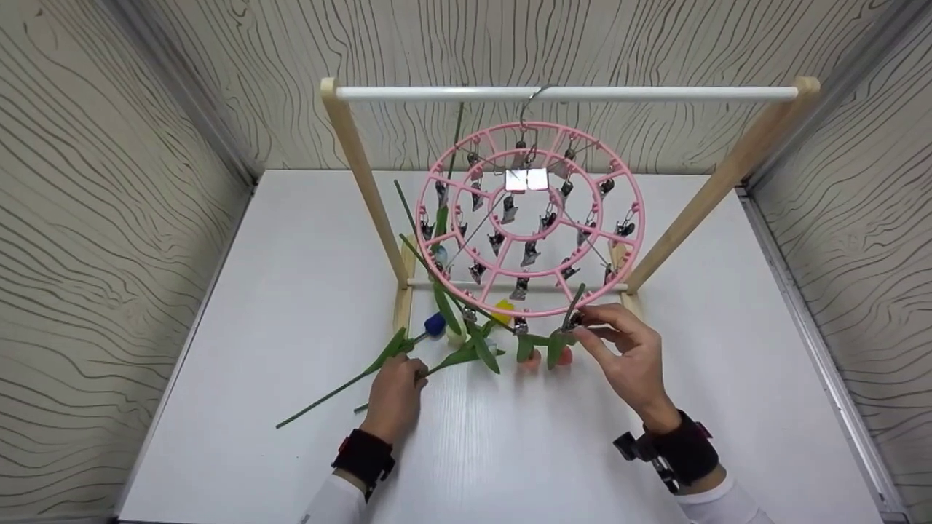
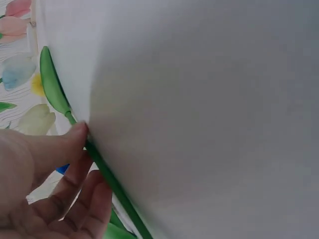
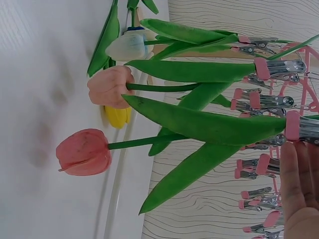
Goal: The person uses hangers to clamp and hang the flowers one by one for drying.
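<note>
My left hand (image 1: 397, 393) pinches the green stem (image 2: 117, 184) of an artificial tulip between thumb and fingers, low over the white table. Its flower head cannot be told apart in the left wrist view. My right hand (image 1: 626, 356) holds a pink-tipped metal clip (image 3: 295, 127) at the near right rim of a round pink clip hanger (image 1: 535, 314). From that clip a red tulip (image 3: 84, 152) hangs head down, its leaves caught in the clip. A peach tulip (image 3: 109, 87) and a pale blue-white tulip (image 3: 130, 46) hang in clips beside it.
The hanger hooks onto the white bar (image 1: 437, 94) of a wooden rack (image 1: 364, 175). Many metal clips dangle from its rings. A dark blue tulip (image 1: 435, 324) lies by the left hand, and a yellow tulip (image 1: 502, 311) is under the hanger. Patterned panels (image 1: 87, 218) enclose the table.
</note>
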Demonstrator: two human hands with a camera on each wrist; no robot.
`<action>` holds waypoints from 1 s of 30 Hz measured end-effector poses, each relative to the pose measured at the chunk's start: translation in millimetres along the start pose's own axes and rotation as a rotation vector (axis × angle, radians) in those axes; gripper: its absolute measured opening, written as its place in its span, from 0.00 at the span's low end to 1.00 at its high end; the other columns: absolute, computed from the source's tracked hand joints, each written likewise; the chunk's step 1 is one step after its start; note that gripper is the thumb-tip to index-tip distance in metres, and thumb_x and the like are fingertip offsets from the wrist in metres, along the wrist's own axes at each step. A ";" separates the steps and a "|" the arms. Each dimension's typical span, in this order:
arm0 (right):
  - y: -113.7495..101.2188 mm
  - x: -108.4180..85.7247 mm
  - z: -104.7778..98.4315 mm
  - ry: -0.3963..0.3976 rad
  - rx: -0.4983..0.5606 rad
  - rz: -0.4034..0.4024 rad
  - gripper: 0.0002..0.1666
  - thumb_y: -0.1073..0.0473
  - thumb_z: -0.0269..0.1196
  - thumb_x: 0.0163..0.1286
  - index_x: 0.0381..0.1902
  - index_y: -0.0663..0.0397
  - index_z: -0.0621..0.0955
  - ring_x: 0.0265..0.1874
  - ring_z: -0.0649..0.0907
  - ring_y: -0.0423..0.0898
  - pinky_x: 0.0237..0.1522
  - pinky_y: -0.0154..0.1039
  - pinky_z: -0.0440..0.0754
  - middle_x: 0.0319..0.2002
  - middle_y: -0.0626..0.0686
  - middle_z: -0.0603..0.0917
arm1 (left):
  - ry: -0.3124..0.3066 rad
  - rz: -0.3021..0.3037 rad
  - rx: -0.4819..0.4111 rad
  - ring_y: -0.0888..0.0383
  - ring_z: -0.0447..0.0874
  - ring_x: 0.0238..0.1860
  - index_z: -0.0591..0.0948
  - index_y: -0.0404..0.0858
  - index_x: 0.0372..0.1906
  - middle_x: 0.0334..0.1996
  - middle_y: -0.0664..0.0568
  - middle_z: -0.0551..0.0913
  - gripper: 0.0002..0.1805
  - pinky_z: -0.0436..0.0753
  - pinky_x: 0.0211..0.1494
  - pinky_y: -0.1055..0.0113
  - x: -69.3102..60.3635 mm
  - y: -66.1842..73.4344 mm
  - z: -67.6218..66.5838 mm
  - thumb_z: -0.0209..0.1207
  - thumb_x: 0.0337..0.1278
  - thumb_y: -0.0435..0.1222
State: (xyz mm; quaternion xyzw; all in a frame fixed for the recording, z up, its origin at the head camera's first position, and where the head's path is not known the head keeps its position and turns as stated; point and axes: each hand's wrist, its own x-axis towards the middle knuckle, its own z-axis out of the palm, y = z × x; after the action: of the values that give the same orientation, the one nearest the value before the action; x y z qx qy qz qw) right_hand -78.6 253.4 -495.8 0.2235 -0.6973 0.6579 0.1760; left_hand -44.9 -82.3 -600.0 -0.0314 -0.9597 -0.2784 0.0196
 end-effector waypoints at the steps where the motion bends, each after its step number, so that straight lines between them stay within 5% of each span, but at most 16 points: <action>1: 0.2 0.0 0.0 0.001 0.001 0.001 0.17 0.88 0.65 0.62 0.49 0.82 0.83 0.47 0.90 0.34 0.49 0.26 0.90 0.49 0.42 0.90 | 0.005 0.004 0.007 0.54 0.85 0.38 0.91 0.36 0.37 0.33 0.49 0.86 0.05 0.86 0.41 0.62 -1.1 -0.7 -0.2 0.74 0.58 0.25; 17: 2.6 -0.2 -1.7 -0.014 -0.030 0.045 0.16 0.86 0.65 0.64 0.50 0.81 0.83 0.47 0.90 0.33 0.50 0.27 0.91 0.49 0.39 0.90 | 0.113 0.225 0.117 0.52 0.83 0.33 0.85 0.36 0.33 0.29 0.49 0.82 0.06 0.85 0.34 0.64 -16.4 -7.9 1.8 0.70 0.62 0.25; 30: 1.7 -0.2 -2.0 -0.011 -0.036 0.065 0.18 0.86 0.65 0.64 0.52 0.82 0.83 0.47 0.90 0.33 0.50 0.27 0.91 0.49 0.38 0.90 | 0.015 0.236 0.237 0.55 0.81 0.32 0.86 0.37 0.34 0.28 0.50 0.82 0.07 0.84 0.33 0.67 -34.4 -10.6 -21.4 0.70 0.60 0.22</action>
State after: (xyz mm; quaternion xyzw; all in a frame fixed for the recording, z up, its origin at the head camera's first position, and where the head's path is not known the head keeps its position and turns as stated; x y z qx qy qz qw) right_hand -79.5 255.4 -497.2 0.2012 -0.7168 0.6495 0.1547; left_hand -10.9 -104.4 -589.5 -0.1394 -0.9753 -0.1593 0.0628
